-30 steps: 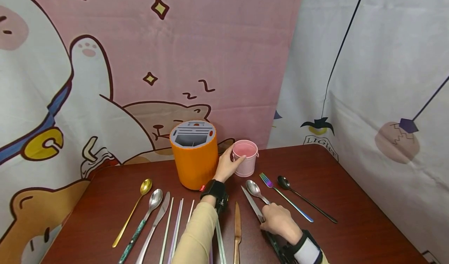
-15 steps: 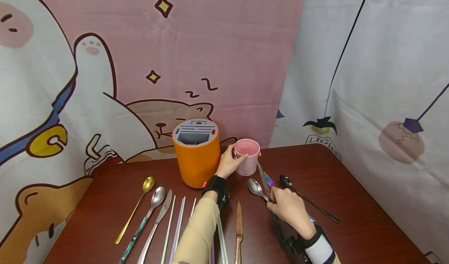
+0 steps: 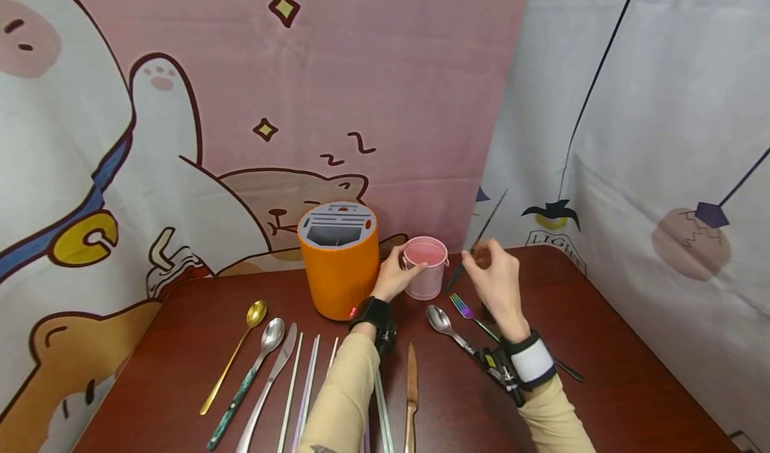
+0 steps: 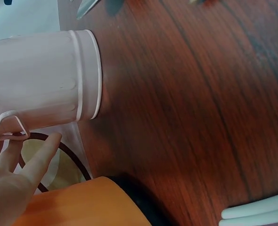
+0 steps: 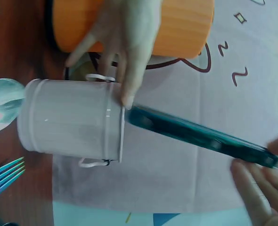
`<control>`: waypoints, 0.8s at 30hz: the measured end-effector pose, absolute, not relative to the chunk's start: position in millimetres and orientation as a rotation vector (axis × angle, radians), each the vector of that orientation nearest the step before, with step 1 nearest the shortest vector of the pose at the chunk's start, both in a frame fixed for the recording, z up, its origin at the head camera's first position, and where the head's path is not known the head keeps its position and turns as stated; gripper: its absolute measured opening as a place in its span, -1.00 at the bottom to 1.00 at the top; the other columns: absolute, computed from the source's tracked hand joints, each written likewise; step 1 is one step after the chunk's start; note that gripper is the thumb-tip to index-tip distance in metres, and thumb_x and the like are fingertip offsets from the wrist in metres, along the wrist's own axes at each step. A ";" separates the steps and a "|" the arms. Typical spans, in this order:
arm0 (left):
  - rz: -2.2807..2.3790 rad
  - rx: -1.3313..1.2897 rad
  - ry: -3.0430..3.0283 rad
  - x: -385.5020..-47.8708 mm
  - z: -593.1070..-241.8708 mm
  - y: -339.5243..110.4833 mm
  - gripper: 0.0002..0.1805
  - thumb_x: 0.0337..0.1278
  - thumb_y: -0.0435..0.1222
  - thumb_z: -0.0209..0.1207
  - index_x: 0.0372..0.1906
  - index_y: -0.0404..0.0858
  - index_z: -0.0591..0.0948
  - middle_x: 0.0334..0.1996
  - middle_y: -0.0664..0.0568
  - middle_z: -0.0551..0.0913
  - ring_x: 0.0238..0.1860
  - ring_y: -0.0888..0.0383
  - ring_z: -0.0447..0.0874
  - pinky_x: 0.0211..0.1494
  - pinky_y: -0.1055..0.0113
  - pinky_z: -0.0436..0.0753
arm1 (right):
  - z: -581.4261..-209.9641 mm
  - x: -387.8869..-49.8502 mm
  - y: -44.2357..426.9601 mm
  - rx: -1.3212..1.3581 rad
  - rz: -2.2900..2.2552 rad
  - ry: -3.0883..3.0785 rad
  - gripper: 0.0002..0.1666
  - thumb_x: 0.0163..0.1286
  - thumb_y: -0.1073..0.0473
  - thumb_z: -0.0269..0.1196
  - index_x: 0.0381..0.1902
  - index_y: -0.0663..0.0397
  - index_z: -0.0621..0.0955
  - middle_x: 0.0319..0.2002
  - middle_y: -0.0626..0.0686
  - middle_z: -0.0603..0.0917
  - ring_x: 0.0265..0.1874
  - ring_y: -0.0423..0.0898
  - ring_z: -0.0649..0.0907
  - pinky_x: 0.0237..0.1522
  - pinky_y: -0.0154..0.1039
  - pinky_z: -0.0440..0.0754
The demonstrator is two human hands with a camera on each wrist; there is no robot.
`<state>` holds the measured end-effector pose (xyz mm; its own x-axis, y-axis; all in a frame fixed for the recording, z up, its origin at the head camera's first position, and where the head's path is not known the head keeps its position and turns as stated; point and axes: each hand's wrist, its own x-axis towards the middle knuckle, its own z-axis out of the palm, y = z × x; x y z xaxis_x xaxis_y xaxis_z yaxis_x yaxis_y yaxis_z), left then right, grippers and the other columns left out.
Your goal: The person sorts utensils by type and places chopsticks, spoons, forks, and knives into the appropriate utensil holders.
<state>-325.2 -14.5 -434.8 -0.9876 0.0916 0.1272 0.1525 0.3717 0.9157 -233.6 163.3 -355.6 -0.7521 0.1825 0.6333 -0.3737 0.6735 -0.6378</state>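
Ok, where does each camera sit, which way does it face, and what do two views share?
Head: worn on the head, facing forward and down over the table; left hand, right hand and cream sleeves show.
Left wrist: on that wrist, facing the pink bucket side-on; left-hand fingers show lower left.
Right wrist: on that wrist, facing the pink bucket and green-handled utensil; right-hand fingers lower right, left hand at top.
Shared: both wrist views show the pink bucket sideways and part of the orange holder.
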 end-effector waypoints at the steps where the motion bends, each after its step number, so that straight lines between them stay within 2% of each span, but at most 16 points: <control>1: -1.714 -0.228 -2.558 -325.5 -435.1 -14.4 -0.21 0.07 -0.06 0.30 0.37 -0.21 0.27 0.27 -0.16 0.46 0.27 -0.08 0.44 0.36 0.02 0.39 | -352.6 -240.0 162.4 0.138 1.068 -2.134 -0.81 0.18 0.22 0.31 -0.37 0.27 0.57 -0.44 0.21 0.71 -0.45 0.05 0.70 -0.40 -0.44 0.51; 4: -1.707 -0.226 -2.566 -326.3 -435.4 -13.9 -0.21 0.06 -0.04 0.31 0.37 -0.19 0.27 0.27 -0.15 0.47 0.27 -0.07 0.44 0.36 0.03 0.40 | -349.6 -259.7 160.0 0.120 1.136 -2.003 -0.80 0.18 0.23 0.32 -0.36 0.28 0.56 -0.41 0.24 0.69 -0.39 0.10 0.70 -0.35 -0.59 0.41; 6: -1.710 -0.227 -2.569 -326.5 -435.5 -13.7 -0.20 0.05 -0.04 0.31 0.37 -0.18 0.28 0.27 -0.14 0.47 0.26 -0.06 0.45 0.35 0.04 0.41 | -352.4 -271.8 157.7 0.122 1.180 -1.968 -0.81 0.19 0.24 0.32 -0.36 0.28 0.55 -0.40 0.24 0.69 -0.37 0.10 0.72 -0.32 -0.63 0.43; 11: -1.710 -0.236 -2.569 -326.9 -436.9 -14.2 -0.20 0.05 -0.03 0.31 0.36 -0.20 0.28 0.27 -0.14 0.47 0.25 -0.06 0.46 0.33 0.04 0.43 | -369.8 -294.3 152.9 0.101 1.212 -2.039 -0.81 0.18 0.23 0.33 -0.35 0.25 0.56 -0.38 0.21 0.69 -0.32 0.08 0.73 -0.28 -0.28 0.59; 15: -1.700 -0.236 -2.575 -327.2 -437.5 -14.6 -0.19 0.05 -0.03 0.31 0.37 -0.21 0.28 0.27 -0.16 0.47 0.25 -0.06 0.47 0.33 0.05 0.43 | -385.3 -303.3 150.4 0.052 1.198 -2.127 -0.78 0.16 0.22 0.34 -0.32 0.28 0.58 -0.35 0.22 0.70 -0.31 0.09 0.73 -0.30 -0.15 0.63; 22: -1.698 -0.236 -2.577 -326.7 -435.8 -16.5 -0.19 0.05 -0.04 0.31 0.37 -0.23 0.27 0.26 -0.19 0.47 0.24 -0.08 0.47 0.32 0.04 0.44 | -402.4 -309.1 142.9 -0.023 1.270 -2.177 -0.78 0.12 0.25 0.34 -0.31 0.27 0.59 -0.39 0.24 0.72 -0.40 0.07 0.72 -0.50 -0.45 0.52; 24: -1.697 -0.238 -2.575 -326.5 -435.3 -17.1 -0.19 0.06 -0.04 0.31 0.37 -0.23 0.27 0.26 -0.19 0.47 0.24 -0.08 0.47 0.32 0.04 0.43 | -405.8 -309.8 140.7 -0.035 1.280 -2.188 -0.79 0.11 0.25 0.34 -0.31 0.26 0.60 -0.40 0.25 0.72 -0.42 0.05 0.71 -0.51 -0.46 0.49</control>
<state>-326.5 -17.1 -435.3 -0.9870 0.1017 0.1245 0.1545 0.3863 0.9094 -309.8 140.7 -405.8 -0.8216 0.3095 0.4788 -0.2657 0.5351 -0.8019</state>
